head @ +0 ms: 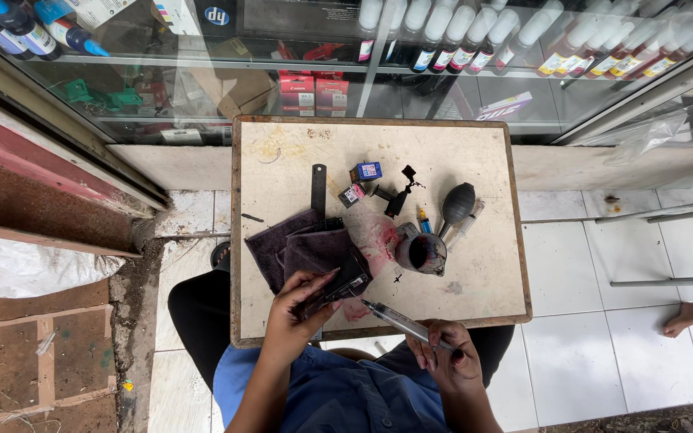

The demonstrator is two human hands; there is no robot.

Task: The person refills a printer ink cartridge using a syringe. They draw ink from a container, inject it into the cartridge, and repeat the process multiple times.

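Closest to me, right hand [447, 361] is clenched round a syringe [403, 322], thumb side near the plunger, needle tip aimed up and left at the black cartridge [338, 287]. Left hand [298, 309] has its grip closed on that cartridge, fingers over the top, pinning it at the near edge of the bench [483, 297]. I judge that hold keeps it steady so the needle can find its port. Tip and cartridge sit very close; I cannot tell if they touch.

Under and behind the cartridge lies a dark purple cloth [282, 244], likely there to catch drips; a pink stain spreads just beside it. Right of the cloth stands a small stained cup [423, 252], close enough to reach without shifting. Behind it rests a grey bulb blower [457, 204], with a tiny yellow-tipped bottle [424, 220] between them. Further back, two spare cartridges [360, 183] and a black strip [318, 188], parked clear of the working edge. Beyond the bench, a glass case [459, 96] of ink bottles.
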